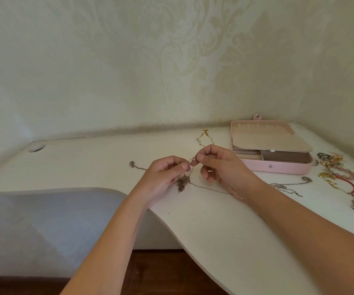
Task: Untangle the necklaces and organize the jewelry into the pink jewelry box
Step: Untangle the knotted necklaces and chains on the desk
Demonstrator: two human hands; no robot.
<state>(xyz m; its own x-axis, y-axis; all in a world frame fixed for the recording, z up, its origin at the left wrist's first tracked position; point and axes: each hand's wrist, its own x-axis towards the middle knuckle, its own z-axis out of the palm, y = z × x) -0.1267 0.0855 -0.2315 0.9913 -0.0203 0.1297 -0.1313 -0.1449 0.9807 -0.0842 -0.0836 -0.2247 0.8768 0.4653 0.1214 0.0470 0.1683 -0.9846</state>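
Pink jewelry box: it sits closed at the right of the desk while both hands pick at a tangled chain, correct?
Not quite. The head view shows the pink jewelry box open, lid raised. The rest holds: it sits at the right of the desk while the left hand and right hand pinch the tangled chain.

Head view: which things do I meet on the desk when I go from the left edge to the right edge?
Cable hole → grey pendant → left hand → right hand, both pinching the tangled necklaces → pink jewelry box → pile of loose jewelry.
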